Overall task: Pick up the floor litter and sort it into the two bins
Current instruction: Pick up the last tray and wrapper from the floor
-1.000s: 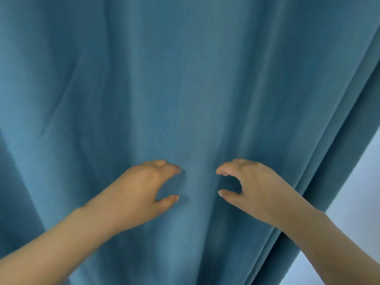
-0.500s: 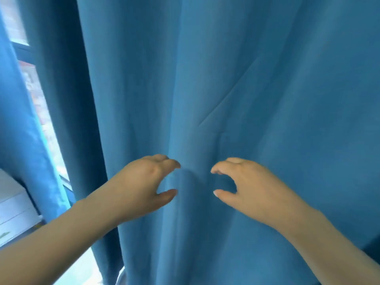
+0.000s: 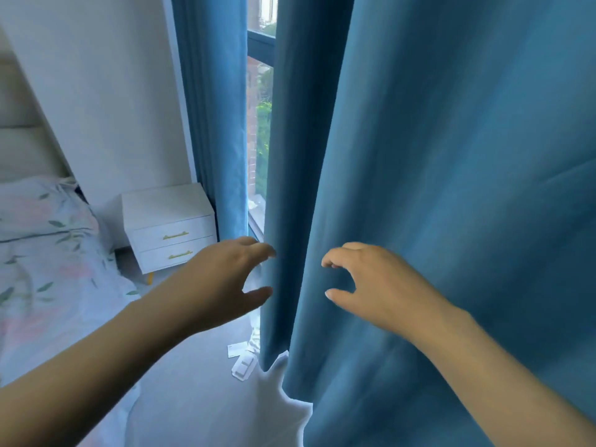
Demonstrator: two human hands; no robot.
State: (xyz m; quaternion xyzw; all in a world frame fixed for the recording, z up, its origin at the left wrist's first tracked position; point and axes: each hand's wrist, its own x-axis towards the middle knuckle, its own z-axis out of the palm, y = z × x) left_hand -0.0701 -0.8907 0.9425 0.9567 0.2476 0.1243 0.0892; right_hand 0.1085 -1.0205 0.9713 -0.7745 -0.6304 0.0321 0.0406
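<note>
Curtain [image 3: 451, 156]: blue woven cloth, smooth, matt; a faint sheen is seen along the folds. Nightstand [image 3: 167, 204]: white, smooth, satin finish; drawer handles [image 3: 175, 235] are noted as gold-coloured and metallic-looking. Bedding [image 3: 48, 269]: soft printed cloth, matt, creased. Wall [image 3: 113, 91]: white, matt. Floor [image 3: 193, 382]: pale, smooth. White slip [image 3: 235, 350]: paper-like, flat. White packet [image 3: 243, 367] beside it: material not resolved.

One wide-angle head-worn camera looks forward and down. It faces a hanging blue fabric curtain [image 3: 451, 156] close up, with the left hand [image 3: 225, 279] and right hand [image 3: 380, 285] low in frame.
</note>
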